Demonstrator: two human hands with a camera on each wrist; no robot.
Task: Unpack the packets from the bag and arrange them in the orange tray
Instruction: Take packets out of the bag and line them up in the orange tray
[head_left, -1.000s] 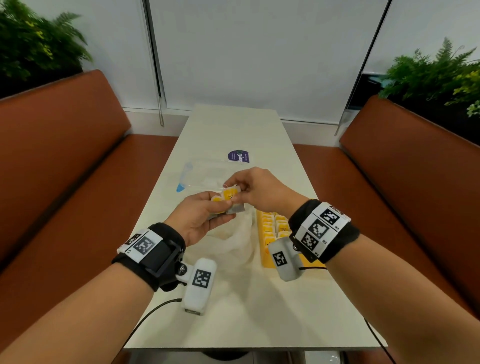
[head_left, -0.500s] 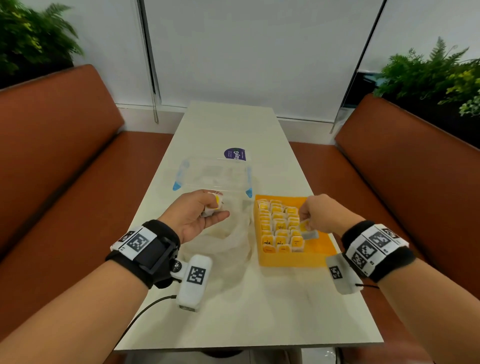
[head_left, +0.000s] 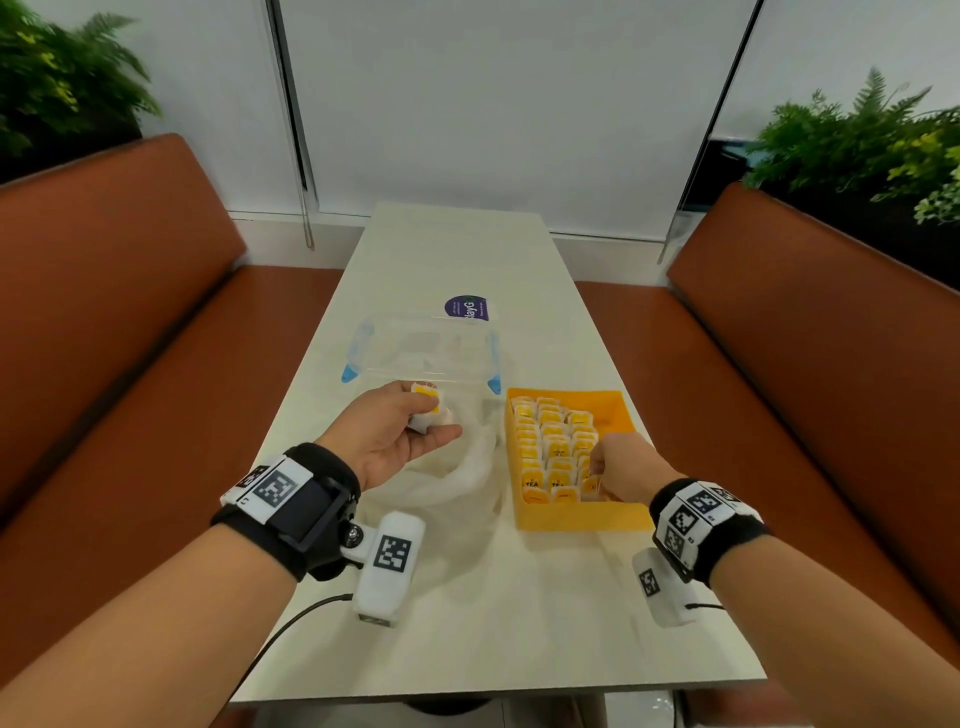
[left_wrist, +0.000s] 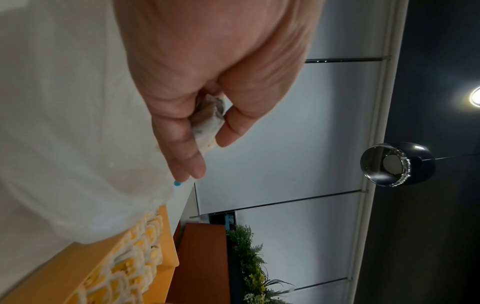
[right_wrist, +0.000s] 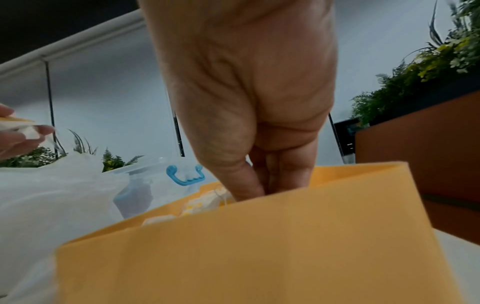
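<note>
My left hand (head_left: 434, 415) hovers over the white bag (head_left: 457, 478), palm up, fingers curled round a few yellow-and-white tea packets (head_left: 428, 408). In the left wrist view the thumb and fingers (left_wrist: 182, 131) clamp those packets (left_wrist: 207, 121). My right hand (head_left: 595, 475) reaches into the orange tray (head_left: 571, 519) and pinches one packet (head_left: 591, 486) at the near end of the third row. Rows of packets (head_left: 545, 441) fill the tray's left half. In the right wrist view the tray's near wall (right_wrist: 259, 246) hides my fingertips.
A clear plastic box (head_left: 421, 348) with blue clips (head_left: 349, 373) stands just behind the bag and tray. A purple sticker (head_left: 465, 307) lies beyond it. The narrow table (head_left: 467, 623) runs between two brown benches (head_left: 104, 364), with plants at both back corners.
My right hand took a packet from the left hand, carried it right to the tray and has lowered it to the near end of a row. The left hand stayed over the bag.
</note>
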